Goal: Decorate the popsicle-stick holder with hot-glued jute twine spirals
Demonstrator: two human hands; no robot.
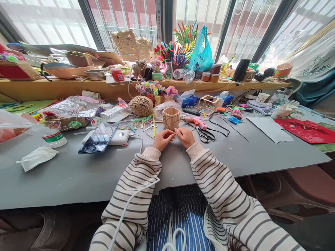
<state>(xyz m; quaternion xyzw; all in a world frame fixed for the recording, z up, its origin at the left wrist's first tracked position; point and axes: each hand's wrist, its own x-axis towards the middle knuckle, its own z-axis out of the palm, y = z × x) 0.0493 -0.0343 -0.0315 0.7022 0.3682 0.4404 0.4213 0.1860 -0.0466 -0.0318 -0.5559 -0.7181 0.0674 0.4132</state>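
Both hands meet over the grey tabletop (209,164), close in front of a small wooden pot (171,118) made of upright sticks. My left hand (163,139) is closed, its thumb and fingertips pinched together. My right hand (185,137) is curled shut just beside it, fingertips nearly touching the left ones. Whatever lies between the fingers is too small to make out. Right of the pot lie a pink hot glue gun (196,122) and black-handled scissors (205,135). A yellow strip (154,126) and small scissors (151,126) are to its left.
A phone (98,138) leans on a white box (119,137) at left, near a crumpled tissue (39,157). Behind stand a twine ball (141,106) and a small wooden frame (208,104). White paper (270,129) and a red sheet (307,130) lie at right. A white cable (131,200) crosses my left sleeve.
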